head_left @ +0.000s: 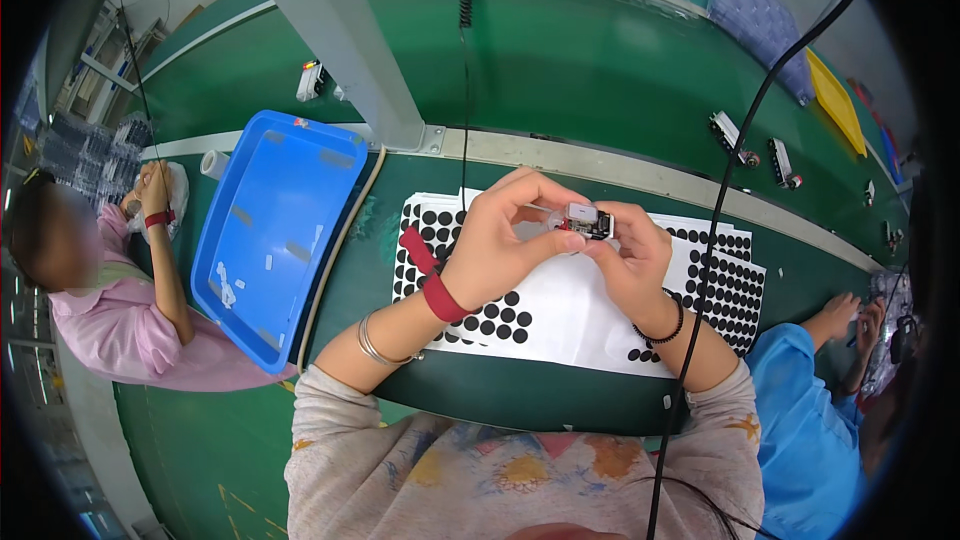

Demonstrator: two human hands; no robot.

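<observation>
Head view of a green workbench [560, 70]. Both of the person's hands meet above 2 overlapping white sheets of black round stickers [560, 310]. The left hand [505, 240], with a red band at the wrist and 2 thin metal bangles on the forearm, curls its fingers narrowly, thumb and fingertips pinching the left end of 1 small electronic module [588, 221]. The right hand [632, 255], with 1 black band at the wrist, closes its fingers on the right and lower side of the same module. The module, white on top with a dark body and a red spot at its left end, is held between the 2 hands, raised over the upper middle of the sheets and clear of them. Most stickers remain at the left and right edges of the sheets; the centre is bare white.

1 blue plastic tray [275, 230] lies to the left of the sheets, with a few small white scraps inside. 1 grey post [340, 40] rises behind it. 1 black cable [715, 230] crosses the right side of the sheets. 2 co-workers sit at the bench: 1 in a pink top [130, 325] on the left, 1 in a blue sleeve [805, 420] on the right. Several similar small modules lie on the far belt, 1 at the upper left [312, 80] and 2 at the upper right [755, 145].
</observation>
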